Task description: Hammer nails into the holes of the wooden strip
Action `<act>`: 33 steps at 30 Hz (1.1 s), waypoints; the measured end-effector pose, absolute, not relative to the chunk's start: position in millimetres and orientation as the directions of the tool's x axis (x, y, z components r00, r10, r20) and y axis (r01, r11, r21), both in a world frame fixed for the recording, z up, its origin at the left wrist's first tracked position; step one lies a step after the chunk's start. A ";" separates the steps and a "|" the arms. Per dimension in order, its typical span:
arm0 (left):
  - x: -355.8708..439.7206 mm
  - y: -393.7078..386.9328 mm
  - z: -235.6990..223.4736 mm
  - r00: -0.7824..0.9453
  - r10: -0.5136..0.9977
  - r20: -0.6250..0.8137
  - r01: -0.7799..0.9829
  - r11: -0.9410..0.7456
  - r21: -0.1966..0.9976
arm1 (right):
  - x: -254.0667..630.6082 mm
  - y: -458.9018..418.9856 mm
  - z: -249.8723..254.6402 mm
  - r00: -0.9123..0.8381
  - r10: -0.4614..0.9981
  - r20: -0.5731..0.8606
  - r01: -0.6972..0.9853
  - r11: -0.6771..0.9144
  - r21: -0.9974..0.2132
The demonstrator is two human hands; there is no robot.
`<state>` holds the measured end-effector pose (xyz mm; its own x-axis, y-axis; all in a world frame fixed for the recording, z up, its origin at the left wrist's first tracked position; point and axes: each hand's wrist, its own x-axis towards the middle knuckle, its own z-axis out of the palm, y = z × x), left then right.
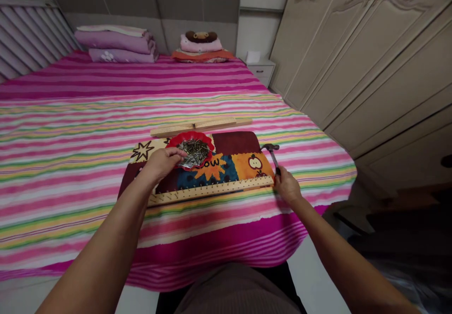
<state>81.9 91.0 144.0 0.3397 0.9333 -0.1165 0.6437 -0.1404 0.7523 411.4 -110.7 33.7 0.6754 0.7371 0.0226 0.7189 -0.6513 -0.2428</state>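
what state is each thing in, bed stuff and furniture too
hammer: gripped in right hand
red bowl: heaped with nails, left hand's fingers at them
near wooden strip: studded with nails
far wooden strips: lying down
purple bedding: folded, stacked
wardrobe doors: closed
nightstand drawer: closed

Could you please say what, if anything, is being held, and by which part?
The right hand holds the hammer by its handle; whether the left hand holds nails is unclear.

Hammer handle [274, 159] partly hidden
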 end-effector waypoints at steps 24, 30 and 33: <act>38.4 -34.0 69.3 -0.216 0.970 -0.111 0.078 0.131 0.988 | 408.8 -109.9 39.2 0.688 0.725 -0.003 0.703 -0.668 -0.242; 49.9 -35.4 56.0 -0.286 0.954 0.086 0.391 0.034 0.920 | 407.3 -110.3 41.0 0.688 0.725 -0.002 0.703 -0.668 -0.246; 52.5 -36.2 53.3 -0.250 0.952 0.177 0.570 -0.003 0.822 | 407.5 -110.4 40.9 0.690 0.724 -0.008 0.700 -0.670 -0.247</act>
<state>52.5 -36.2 53.3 -0.2502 0.9519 0.1771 0.5699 -0.0031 0.8217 407.5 -110.4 40.9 0.6897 0.7240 -0.0077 0.7003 -0.6697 -0.2471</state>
